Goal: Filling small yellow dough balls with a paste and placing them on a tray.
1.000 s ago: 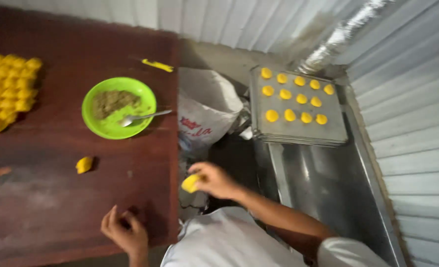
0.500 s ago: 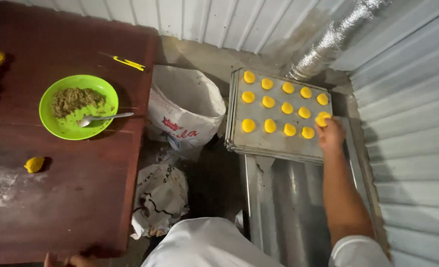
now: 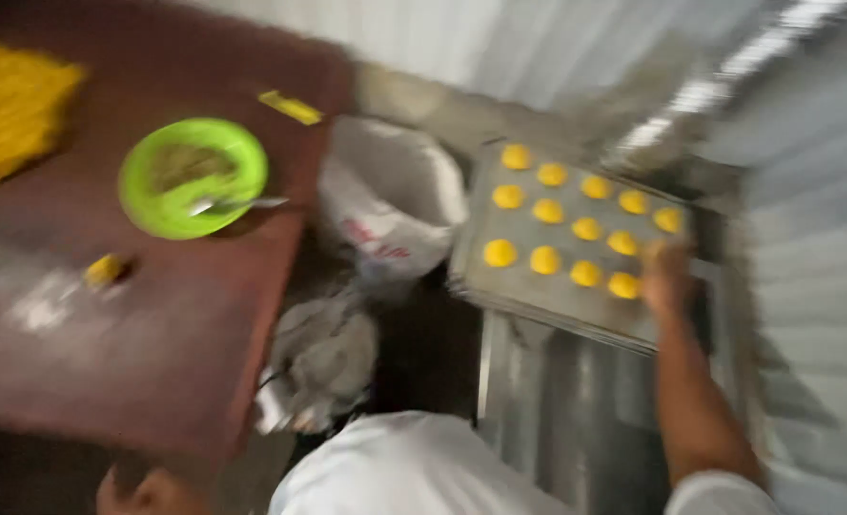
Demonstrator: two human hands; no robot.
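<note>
Pretty blurry shot, but here's what's visible. The right hand (image 3: 669,277) is stretched out over the metal baking tray (image 3: 557,305), sitting at the tray's right side just beside the yellow dough balls (image 3: 585,229), which are laid out in rows. It's close to the ball at the lower right end of the rows. With all the blur I can't tell whether the fingers are open or pinched on anything.

The left hand (image 3: 152,491) is down at the bottom edge of the view, by the near corner of the dark brown desk (image 3: 156,353). Only part of it shows, so I can't tell the state of its fingers either.

Packaging-wise: a white sack (image 3: 390,205) with a red printed mark on its front stands open between the desk and the tray. Below it lies a crumpled greyish bag (image 3: 323,358).

On the desk there's a bright green bowl (image 3: 193,176) with brownish filling and a spoon (image 3: 237,203) resting in it, a small flat yellow strip (image 3: 290,107) near the far edge, one loose yellow piece (image 3: 104,270) near a floury patch, and a big yellow mass (image 3: 13,105) at the far left corner.
</note>
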